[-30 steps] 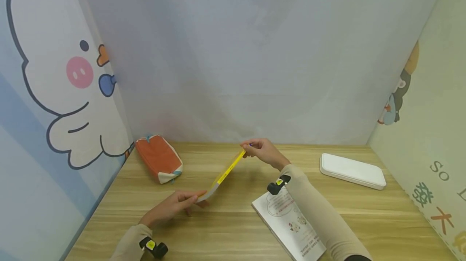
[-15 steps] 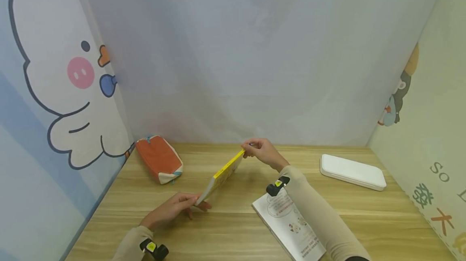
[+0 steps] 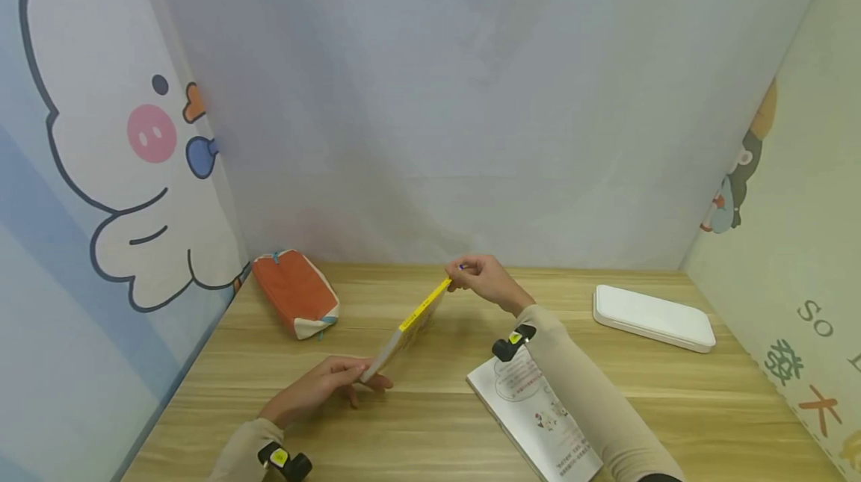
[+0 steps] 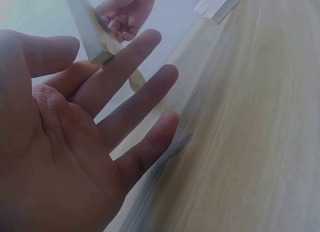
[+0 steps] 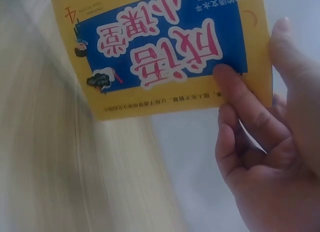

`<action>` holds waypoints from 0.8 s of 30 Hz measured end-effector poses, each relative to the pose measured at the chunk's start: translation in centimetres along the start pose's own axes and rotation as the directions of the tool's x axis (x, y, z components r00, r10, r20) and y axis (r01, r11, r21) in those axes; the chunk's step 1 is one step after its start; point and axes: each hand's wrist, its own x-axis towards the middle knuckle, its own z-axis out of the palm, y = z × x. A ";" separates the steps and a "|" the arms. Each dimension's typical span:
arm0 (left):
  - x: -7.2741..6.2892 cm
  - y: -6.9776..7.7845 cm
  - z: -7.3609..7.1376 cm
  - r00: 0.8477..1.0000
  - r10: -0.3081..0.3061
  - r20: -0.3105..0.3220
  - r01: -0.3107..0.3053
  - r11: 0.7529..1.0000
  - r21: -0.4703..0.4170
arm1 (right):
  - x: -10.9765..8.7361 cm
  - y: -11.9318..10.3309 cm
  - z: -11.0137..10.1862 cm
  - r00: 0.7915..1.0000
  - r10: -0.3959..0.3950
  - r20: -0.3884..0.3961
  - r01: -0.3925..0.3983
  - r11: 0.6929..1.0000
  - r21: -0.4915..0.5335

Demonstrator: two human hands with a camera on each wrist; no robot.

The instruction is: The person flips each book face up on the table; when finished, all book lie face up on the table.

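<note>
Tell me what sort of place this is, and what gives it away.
Probably a study corner, perhaps set up for a child: a wood-grain desk, a left wall printed with a big cartoon, and a yellow book with bright cartoon-style lettering.

Head view high, wrist views near book (image 5: 162, 50)

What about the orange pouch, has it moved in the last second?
No: the pouch lies at the same spot near the back-left corner of the table, shifted neither way.
</note>
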 end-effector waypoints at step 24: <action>0.0 0.0 0.0 1.000 -0.004 -0.005 0.004 1.000 -0.018 | -0.2 -0.5 -0.7 0.999 -0.008 0.039 0.008 1.000 -0.003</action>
